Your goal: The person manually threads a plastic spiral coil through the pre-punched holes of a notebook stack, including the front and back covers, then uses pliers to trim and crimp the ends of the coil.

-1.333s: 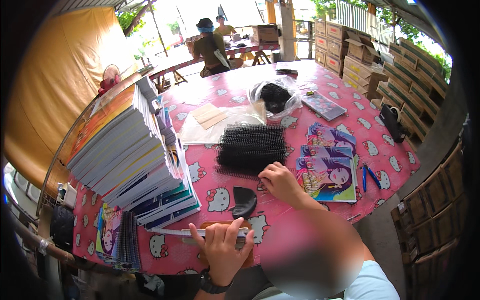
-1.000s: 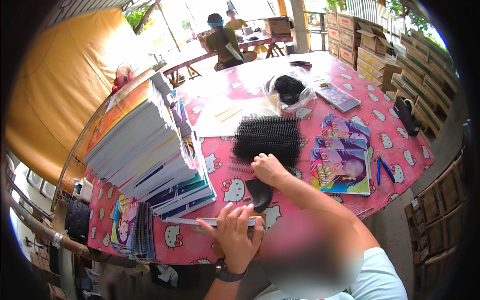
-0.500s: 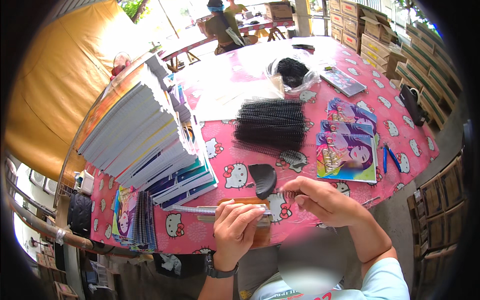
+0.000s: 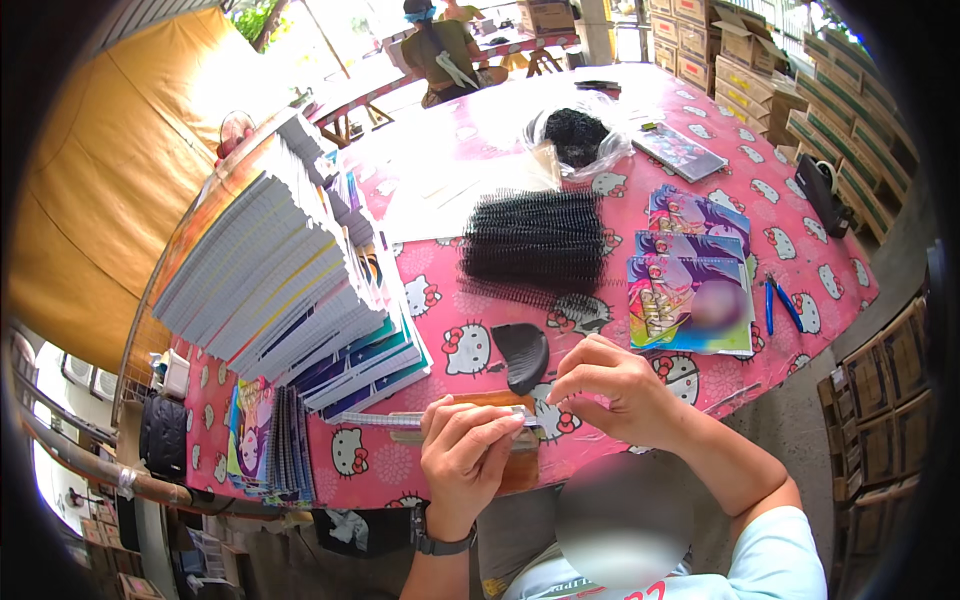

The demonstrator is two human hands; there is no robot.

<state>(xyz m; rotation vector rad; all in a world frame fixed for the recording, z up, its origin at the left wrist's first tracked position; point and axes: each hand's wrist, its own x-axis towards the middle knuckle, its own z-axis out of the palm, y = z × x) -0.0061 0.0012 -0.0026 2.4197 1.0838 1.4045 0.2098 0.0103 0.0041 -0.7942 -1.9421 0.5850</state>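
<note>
My left hand (image 4: pixel 465 455), with a dark watch on its wrist, is closed over a thin notebook (image 4: pixel 370 419) lying edge-on at the table's near side. Under it is a brown wooden block (image 4: pixel 522 470). To the right of the notebook's end, my right hand (image 4: pixel 622 392) is raised, its thumb and forefinger curled close together; whatever is between them is too small to make out. Just beyond the hands lies a black curved pad (image 4: pixel 521 357). Farther off is a heap of black spiral coils (image 4: pixel 532 245).
Tall stacks of notebooks (image 4: pixel 260 270) fill the left side. Finished spiral notebooks (image 4: pixel 690 305) lie at the right beside blue cutters (image 4: pixel 782 305). A plastic bag of black material (image 4: pixel 577 138) sits farther back. Cartons (image 4: pixel 755 95) stand behind; a person (image 4: pixel 440 55) sits beyond the table.
My right hand has shifted slightly left and up, its fingers more arched toward the notebook's end. My left hand keeps its hold, and the view has tilted a little.
</note>
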